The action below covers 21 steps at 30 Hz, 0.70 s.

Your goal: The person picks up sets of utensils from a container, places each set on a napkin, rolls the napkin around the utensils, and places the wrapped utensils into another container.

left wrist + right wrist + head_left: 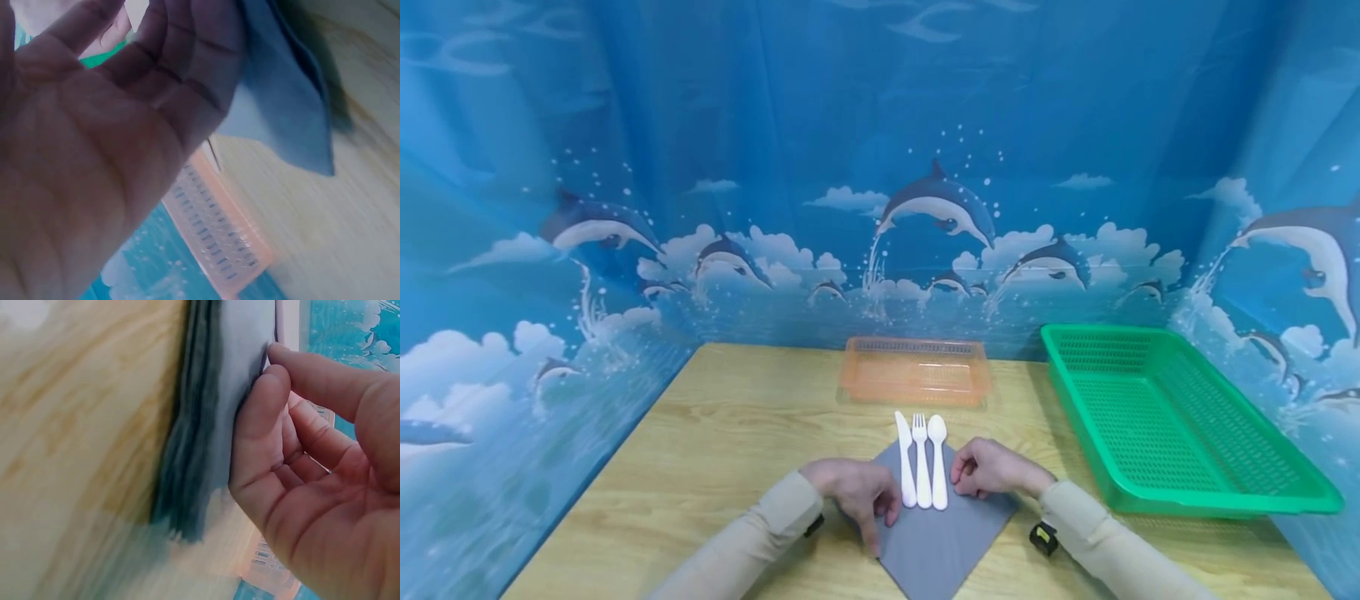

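A dark grey cloth napkin (936,546) lies turned like a diamond on the table, with layered edges in the right wrist view. On it rest a white plastic knife (904,458), fork (922,467) and spoon (938,467), side by side, heads away from me. My left hand (856,492) is over the napkin's left side, thumb and fingers apart, one digit touching its edge. The right hand (992,467) sits just right of the spoon. Its thumb and index tips (273,374) meet at the napkin's edge and seem to pinch it.
An orange perforated plastic basket (916,388) stands at the back of the wooden table (737,442). To the right is a large green plastic basket (1138,502). Blue curtains (820,100) printed with dolphins enclose the back and sides.
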Tool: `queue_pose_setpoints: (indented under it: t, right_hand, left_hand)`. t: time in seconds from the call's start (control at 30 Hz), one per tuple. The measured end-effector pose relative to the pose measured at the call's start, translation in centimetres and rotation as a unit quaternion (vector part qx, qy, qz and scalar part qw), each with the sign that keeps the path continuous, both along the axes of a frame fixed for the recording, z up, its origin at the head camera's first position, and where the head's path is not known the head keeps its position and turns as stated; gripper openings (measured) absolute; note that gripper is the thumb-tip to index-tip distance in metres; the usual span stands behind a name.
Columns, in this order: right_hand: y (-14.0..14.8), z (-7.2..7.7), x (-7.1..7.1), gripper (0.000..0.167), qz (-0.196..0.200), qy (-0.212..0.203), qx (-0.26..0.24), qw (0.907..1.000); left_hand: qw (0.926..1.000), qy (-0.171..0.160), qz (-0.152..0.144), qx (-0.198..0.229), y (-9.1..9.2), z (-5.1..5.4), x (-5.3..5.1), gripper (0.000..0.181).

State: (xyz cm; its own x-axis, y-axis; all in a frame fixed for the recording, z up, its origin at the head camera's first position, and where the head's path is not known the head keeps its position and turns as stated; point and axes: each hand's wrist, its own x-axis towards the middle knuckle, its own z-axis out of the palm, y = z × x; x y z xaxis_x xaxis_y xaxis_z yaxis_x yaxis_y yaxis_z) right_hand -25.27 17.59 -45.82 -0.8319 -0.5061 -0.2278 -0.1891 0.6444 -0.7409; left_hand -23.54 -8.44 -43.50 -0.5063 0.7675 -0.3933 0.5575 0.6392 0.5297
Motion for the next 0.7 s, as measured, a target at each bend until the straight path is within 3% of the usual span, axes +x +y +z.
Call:
queue_pose_setpoints:
  t: [0.13, 0.2, 0.37, 0.7]
  right_hand:
    - [-0.1, -0.1, 0.2, 0.010, -0.011, 0.001, 0.008, 0.9999]
    - [-0.1, -0.1, 0.2, 0.010, -0.017, 0.005, 0.011, 0.9998]
    - [-0.1, 0.0, 0.3, 0.010, -0.025, 0.007, 0.010, 0.9996]
    - [0.0, 0.1, 0.8, 0.006, 0.016, 0.027, 0.005, 0.9995]
  left_hand:
    - [0.9981, 0.033, -0.030, -0.044, 0.5, 0.1, 0.6, 0.038]
    - [0.9950, 0.064, -0.045, -0.062, 0.7, 0.1, 0.8, 0.041]
    - [0.9873, 0.119, -0.050, -0.092, 1.1, 0.1, 1.5, 0.041]
    - [0.9901, 0.115, -0.025, -0.077, 1.1, -0.2, 1.8, 0.031]
